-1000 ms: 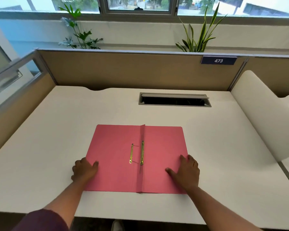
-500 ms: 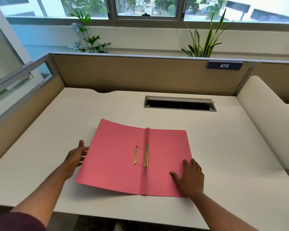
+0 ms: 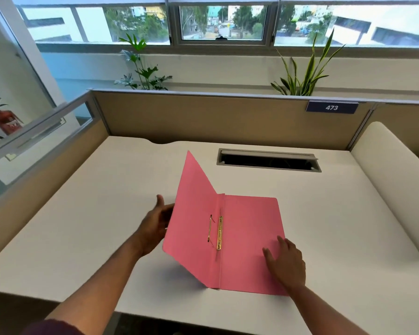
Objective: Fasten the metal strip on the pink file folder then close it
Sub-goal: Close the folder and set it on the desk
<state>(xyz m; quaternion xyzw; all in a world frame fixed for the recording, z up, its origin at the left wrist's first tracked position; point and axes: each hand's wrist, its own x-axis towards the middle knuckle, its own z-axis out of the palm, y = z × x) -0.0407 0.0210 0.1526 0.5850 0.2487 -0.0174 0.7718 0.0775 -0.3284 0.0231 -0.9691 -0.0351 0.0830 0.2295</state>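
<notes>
The pink file folder (image 3: 249, 240) lies half open on the white desk (image 3: 107, 213), near its front edge. Its right leaf rests flat; its left cover (image 3: 191, 218) stands tilted up off the desk. The left hand (image 3: 155, 226), at 9 o'clock of the folder, holds that cover's outer edge, fingers hidden behind it. The right hand (image 3: 286, 262), at 5 o'clock, presses flat with fingers spread. The metal strip (image 3: 219, 233) lies along the spine

Head view: from above the near desk edge, facing forward and down.
Nearness: right hand (image 3: 286, 262) close below, left hand (image 3: 155, 226) beside it.
</notes>
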